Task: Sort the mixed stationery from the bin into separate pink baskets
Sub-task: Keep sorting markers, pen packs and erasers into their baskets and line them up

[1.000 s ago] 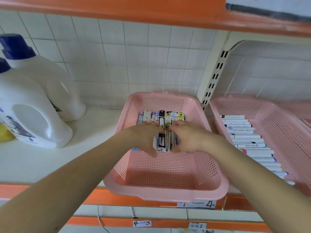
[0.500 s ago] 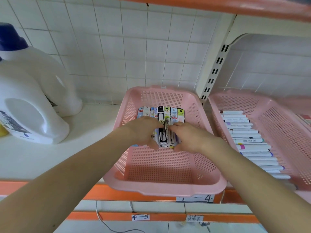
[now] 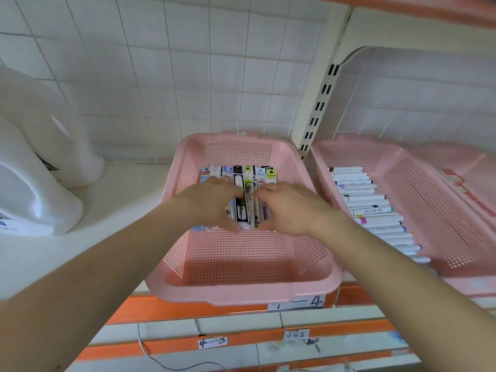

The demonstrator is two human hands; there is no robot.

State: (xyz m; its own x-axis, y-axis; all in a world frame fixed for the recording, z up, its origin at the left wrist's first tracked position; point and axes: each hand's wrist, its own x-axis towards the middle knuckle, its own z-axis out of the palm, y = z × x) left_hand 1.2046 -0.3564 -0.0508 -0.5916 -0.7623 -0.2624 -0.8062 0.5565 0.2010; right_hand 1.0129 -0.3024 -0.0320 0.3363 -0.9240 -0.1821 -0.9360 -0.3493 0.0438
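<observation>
Hands meet at the centre of the frame, inside the middle pink basket (image 3: pixel 241 296). A row of packets (image 3: pixel 237 175) lies side by side at the far end of this basket, running front to back. The left hand (image 3: pixel 212 202) lies over the left part of the row, its fingers bent across the tops and its thumb hooked at the near ends. The right hand (image 3: pixel 290 208) mirrors it on the right part, fingers curled over the packets and thumb at their near edge. Between them, they clasp the row from both sides. At the right of the frame, a second pink basket (image 3: pixel 429 200) holds a row of markers (image 3: pixel 367 197). White jugs (image 3: pixel 35 200) stand at the left on the shelf (image 3: pixel 112 200).
</observation>
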